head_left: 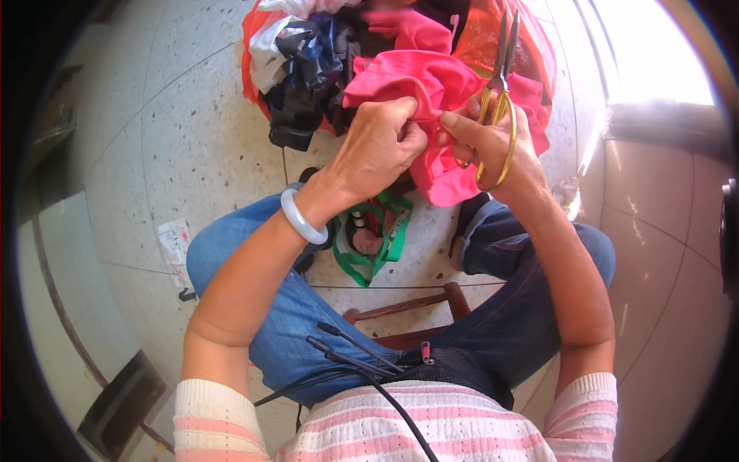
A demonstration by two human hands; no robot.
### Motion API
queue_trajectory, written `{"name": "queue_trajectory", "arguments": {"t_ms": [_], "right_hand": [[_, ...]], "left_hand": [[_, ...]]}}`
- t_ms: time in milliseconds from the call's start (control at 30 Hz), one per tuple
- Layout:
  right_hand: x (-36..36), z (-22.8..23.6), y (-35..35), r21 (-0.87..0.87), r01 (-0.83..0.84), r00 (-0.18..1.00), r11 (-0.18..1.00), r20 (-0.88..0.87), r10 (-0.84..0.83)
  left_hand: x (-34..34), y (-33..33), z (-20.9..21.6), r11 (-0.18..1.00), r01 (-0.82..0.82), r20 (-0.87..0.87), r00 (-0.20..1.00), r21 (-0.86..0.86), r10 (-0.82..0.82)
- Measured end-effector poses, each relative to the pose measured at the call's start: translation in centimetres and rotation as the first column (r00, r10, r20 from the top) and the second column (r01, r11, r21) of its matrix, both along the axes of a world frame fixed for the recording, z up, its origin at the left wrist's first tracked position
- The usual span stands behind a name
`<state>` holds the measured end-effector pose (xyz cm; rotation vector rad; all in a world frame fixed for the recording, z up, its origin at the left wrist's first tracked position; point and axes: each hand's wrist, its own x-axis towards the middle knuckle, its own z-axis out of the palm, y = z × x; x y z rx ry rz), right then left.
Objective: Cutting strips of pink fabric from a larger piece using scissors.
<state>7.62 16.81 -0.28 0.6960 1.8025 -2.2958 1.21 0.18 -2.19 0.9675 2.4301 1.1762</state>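
Note:
Bright pink cloth [419,73] is bunched up in front of me, and part of it hangs down below my hands. My left hand [373,142], with a pale bangle on its wrist, is closed and pinches an edge of this cloth. Close beside it, my right hand [500,146] is closed around a pair of scissors [499,80]. The gold handles loop over its fingers, and the dark blades point away from me, nearly together. The right thumb and fingertips also press against the pink cloth. Exactly what lies between the fingertips is hidden.
Behind the cloth stands a large red plastic bag [252,45] with dark and white pieces [304,69] in it. Between my feet lies a green-edged bag [394,245]. Black cables [362,371] cross my lap, and a wooden stool bar [404,303] shows below.

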Motion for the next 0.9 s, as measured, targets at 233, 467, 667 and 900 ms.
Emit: {"name": "queue_trajectory", "arguments": {"t_ms": [233,467,667,900], "right_hand": [[-0.5,-1.9,0.7,-0.127,0.142,0.988,0.982,-0.042,-0.148],[-0.6,-2.7,1.0,0.157,-0.121,0.991,0.98,-0.034,0.128],[-0.8,-2.7,0.1,0.107,-0.126,0.985,0.986,-0.108,0.138],[-0.5,-3.5,0.7,0.602,-0.061,0.923,0.796,-0.269,0.274]], "left_hand": [[-0.3,-0.5,-0.2,0.96,-0.204,0.666,0.746,0.191,0.026],[-0.1,0.2,-0.1,0.931,-0.264,0.788,0.615,0.254,-0.04],[-0.2,-0.9,-0.7,0.944,-0.242,0.93,0.342,0.225,-0.134],[0.7,-0.5,0.2,0.966,-0.201,0.813,0.582,0.165,-0.018]]}}
